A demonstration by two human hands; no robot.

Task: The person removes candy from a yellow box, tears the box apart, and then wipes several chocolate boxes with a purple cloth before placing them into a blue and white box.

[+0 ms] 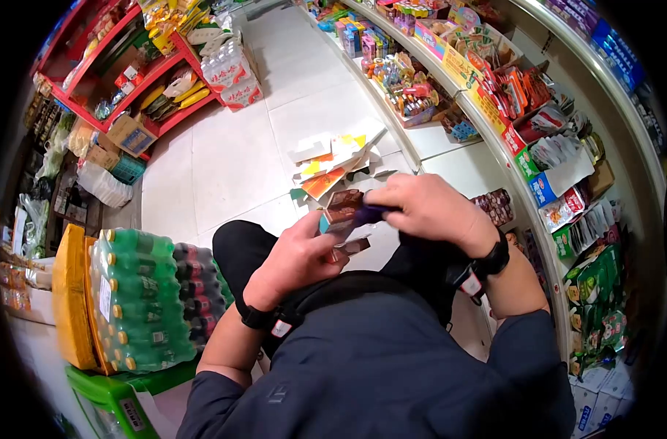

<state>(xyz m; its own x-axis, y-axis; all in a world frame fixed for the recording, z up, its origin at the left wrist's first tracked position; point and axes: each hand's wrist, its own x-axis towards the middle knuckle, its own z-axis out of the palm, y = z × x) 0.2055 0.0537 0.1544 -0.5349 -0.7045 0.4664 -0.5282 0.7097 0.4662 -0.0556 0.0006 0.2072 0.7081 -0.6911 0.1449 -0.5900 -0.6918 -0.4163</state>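
A small brown and teal box (341, 209) is held above my lap, with my left hand (301, 254) closed round its left and lower side. One flap of cardboard (353, 246) sticks out below it. My right hand (419, 208) is closed at the box's right side, its fingers pinched on a dark purple piece (370, 214) that is partly blurred. Beyond the box, torn white, orange and yellow cardboard pieces (332, 165) lie in a heap on the tiled floor.
Shelves (480, 102) with snack packets curve along the right. Green bottle packs (145, 300) stand on a green stool (110, 388) at the left. A red rack (158, 82) and shrink-wrapped bottle packs (231, 73) stand at the back left.
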